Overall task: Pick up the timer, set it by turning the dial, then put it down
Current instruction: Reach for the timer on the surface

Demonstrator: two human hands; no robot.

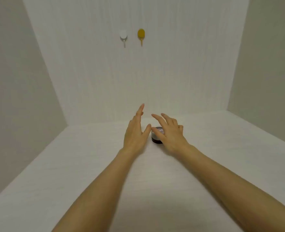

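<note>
A small round timer with a dark body and a pale top sits on the white table, near the back wall. My left hand is just left of it, fingers straight and apart, thumb tip close to the timer's edge. My right hand hovers over the timer's right side with fingers spread, covering part of it. Neither hand grips the timer.
Two hooks hang on the back wall, a white one and a yellow one. White walls close in the table on the left, back and right.
</note>
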